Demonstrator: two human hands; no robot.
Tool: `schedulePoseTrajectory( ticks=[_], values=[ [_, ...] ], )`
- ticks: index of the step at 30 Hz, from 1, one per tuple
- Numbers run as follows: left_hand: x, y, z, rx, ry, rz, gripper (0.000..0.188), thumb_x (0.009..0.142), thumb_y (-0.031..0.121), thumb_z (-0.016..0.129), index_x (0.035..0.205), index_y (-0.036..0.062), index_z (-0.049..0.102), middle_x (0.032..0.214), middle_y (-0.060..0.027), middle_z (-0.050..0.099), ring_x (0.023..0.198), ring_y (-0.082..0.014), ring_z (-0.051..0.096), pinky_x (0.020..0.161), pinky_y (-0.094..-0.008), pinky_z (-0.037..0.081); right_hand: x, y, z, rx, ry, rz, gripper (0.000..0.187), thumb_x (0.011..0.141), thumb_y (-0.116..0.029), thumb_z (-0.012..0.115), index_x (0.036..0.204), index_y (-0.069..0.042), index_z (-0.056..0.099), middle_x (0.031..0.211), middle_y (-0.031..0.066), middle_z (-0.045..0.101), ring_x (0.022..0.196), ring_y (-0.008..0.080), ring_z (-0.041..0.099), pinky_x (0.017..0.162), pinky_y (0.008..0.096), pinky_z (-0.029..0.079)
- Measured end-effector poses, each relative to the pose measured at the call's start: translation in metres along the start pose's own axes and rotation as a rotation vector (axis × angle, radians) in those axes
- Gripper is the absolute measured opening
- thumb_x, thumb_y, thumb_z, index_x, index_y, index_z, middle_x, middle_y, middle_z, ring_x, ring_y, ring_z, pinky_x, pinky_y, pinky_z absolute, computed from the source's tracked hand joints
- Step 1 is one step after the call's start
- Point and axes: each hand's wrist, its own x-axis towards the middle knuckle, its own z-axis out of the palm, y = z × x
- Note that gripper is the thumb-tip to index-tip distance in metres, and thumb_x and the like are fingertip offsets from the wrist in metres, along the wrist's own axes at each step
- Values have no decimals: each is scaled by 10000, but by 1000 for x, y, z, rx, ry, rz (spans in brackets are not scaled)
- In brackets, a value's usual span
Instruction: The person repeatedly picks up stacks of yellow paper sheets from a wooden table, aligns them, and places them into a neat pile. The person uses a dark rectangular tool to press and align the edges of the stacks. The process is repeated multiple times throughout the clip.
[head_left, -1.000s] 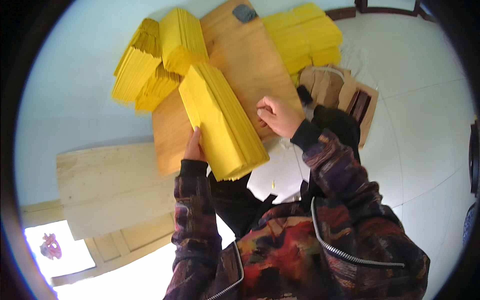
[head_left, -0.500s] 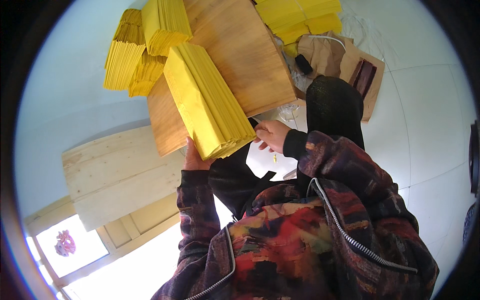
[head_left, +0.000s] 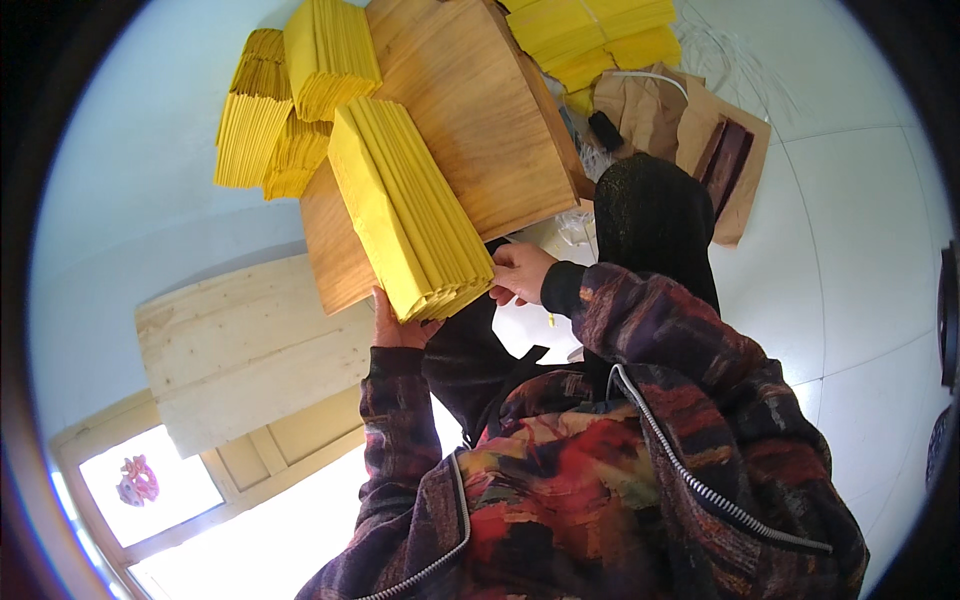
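Note:
A long stack of folded yellow paper (head_left: pixel 405 210) lies slanting on the brown wooden table (head_left: pixel 480 120), its near end jutting past the table's edge over my lap. My left hand (head_left: pixel 396 325) grips the near left corner, thumb up along the side; its other fingers are partly hidden beneath the stack. At the near right corner, my right hand (head_left: pixel 522 272) has its fingers curled in, with the fingertips against the paper's edge. The folds at the near end sit close together but slightly uneven.
More yellow stacks (head_left: pixel 330 60) stand at the table's far left. Beyond its right side lie a yellow pile (head_left: pixel 600 40), torn brown wrapping paper (head_left: pixel 640 110) and white straps (head_left: pixel 735 60) on the tiled floor. A pale wooden board (head_left: pixel 260 345) is at left. My knee (head_left: pixel 655 210) rises beside the table.
My right hand has shifted slightly left together with the stack's near right corner, and the near end looks a little narrower. My left hand keeps its hold. The view has shifted slightly.

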Motion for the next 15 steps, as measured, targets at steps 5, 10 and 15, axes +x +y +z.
schedulePoseTrajectory(
  ticks=[5, 10, 15],
  values=[
    [1, -3, -6, -48, -36, 5, 749, 807, 725, 315, 1297, 166, 413, 1231, -81, 512, 1050, -266, 540, 784, -431, 500, 9, 2, 2, -24, -69, -97, 197, 888, -181, 532, 884, 13, 567, 750, 91, 612, 641, 146, 607, 575, 264, 503],
    [-1, -4, -2, -132, -102, -7, 747, 811, 718, 322, 1293, 156, 417, 1201, -75, 535, 1011, -261, 563, 757, -415, 508, 14, 9, 5, -90, -44, -145, 158, 862, -136, 565, 860, 22, 559, 724, 81, 599, 613, 140, 582, 573, 255, 489],
    [-2, -6, 4, -140, -56, 17, 738, 811, 709, 346, 1284, 149, 427, 1205, -67, 534, 1021, -255, 558, 738, -404, 506, 22, 18, 8, -155, 155, -204, 193, 814, -178, 608, 824, 12, 572, 651, 76, 590, 526, 152, 575, 506, 277, 480]
  ],
)
